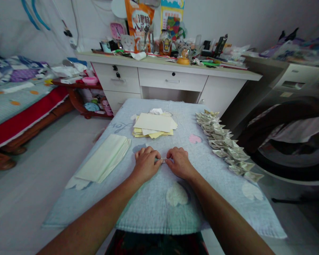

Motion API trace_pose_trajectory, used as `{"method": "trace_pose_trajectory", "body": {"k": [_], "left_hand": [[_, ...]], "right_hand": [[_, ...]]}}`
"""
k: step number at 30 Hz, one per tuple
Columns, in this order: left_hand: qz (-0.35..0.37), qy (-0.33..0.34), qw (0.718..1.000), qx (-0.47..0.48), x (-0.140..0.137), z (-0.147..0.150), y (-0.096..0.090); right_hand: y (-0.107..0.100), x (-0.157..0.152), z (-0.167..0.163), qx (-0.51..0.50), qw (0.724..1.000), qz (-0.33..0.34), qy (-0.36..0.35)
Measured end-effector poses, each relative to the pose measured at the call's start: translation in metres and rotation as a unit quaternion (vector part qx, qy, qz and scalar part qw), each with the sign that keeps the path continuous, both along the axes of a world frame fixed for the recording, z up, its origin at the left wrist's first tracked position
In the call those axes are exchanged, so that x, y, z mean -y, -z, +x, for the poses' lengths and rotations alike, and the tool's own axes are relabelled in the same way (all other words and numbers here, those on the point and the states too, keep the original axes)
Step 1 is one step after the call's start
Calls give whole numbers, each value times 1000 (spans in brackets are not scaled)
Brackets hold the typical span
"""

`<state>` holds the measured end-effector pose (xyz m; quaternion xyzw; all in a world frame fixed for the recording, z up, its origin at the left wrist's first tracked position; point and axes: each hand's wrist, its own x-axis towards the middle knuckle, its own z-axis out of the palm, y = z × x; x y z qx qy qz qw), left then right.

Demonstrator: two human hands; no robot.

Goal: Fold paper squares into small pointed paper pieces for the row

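At the middle of the cloth-covered table (154, 205), a small folded piece of paper (163, 160) is pinched between my two hands. My left hand (147, 161) grips its left end between thumb and fingers. On the other end are the thumb and fingers of my right hand (179, 162). Most of the paper is hidden by my fingers. Beyond my hands lies a stack of cream and yellow paper sheets (155, 122). To the left rests a pile of pale green paper (103, 157). Rows of folded paper boats (225, 145) line the right side.
A crumpled white tissue (156, 111) sits behind the paper stack. Past the table stands a white desk (172, 83) crowded with jars and packets. A washing machine (295, 106) with its door open is at the right, a bed (23, 106) at the left.
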<state>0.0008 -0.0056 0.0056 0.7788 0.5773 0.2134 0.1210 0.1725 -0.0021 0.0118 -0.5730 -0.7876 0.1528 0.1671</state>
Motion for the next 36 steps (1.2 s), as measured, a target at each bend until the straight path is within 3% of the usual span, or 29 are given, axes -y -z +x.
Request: {"method": "trace_pose_trajectory", "body": {"k": [16,25,36], "left_hand": [[-27,116,986,115,-2,-3,-5],[-72,88,960,255,-3,-7,-10],[-127,64,937,320,-6,-8,-3]], "right_hand": [[-4,2,6,-53,997,5,-62],[-8,3,10,-150,984,22,-89],[-7,-2,10,-234,964,-5,-125]]}}
